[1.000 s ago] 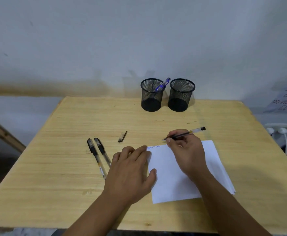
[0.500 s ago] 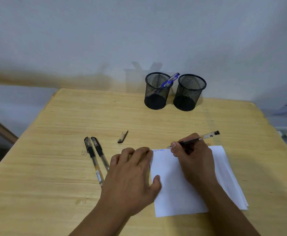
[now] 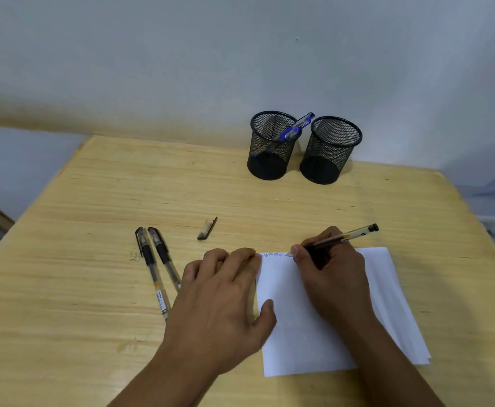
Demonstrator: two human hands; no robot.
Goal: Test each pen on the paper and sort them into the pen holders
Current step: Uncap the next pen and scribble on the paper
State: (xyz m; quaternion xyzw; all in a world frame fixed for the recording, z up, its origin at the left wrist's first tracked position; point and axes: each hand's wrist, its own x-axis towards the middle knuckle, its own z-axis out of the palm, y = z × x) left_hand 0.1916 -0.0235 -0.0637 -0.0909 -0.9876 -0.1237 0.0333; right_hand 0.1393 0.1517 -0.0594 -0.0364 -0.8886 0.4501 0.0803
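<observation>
A person sits at a wooden table. The right hand pinches a clear pen between thumb and fingers, its tip touching the top edge of a white paper, beside small blue writing. The left hand lies flat, fingers loosely together, pressing the paper's left edge. Two capped black pens lie side by side left of that hand. A loose cap lies beyond. At the far edge stand two black mesh holders; the left holder contains a blue pen, and the right holder stands just beside it.

Wooden table, white wall.
</observation>
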